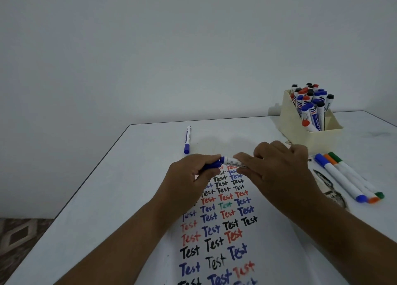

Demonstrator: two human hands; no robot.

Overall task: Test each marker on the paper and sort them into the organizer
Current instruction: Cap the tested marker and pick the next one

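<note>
Marker, blue-capped, white barrel: held level at centre frame, just above the top of the paper.

Step in hand, by judgement: cap being pulled off or pushed on; the frame does not settle which. The paper is filled with rows of "Test" in black, blue, red and green.

Next move calls for: if uncapping, a straight pull apart, then tip down to a bare patch of paper; if capping, a push home, then a carry to the organizer at upper right, already crowded with upright markers.

Left hand: fingers curled round the blue cap end, forearm rising from lower left.

Right hand: fingers wrapped over the barrel, knuckles up, forearm from lower right.

Also present: 1 blue marker lying alone above the hands; 3 slim markers (blue, orange, green) side by side at right; white table.
</note>
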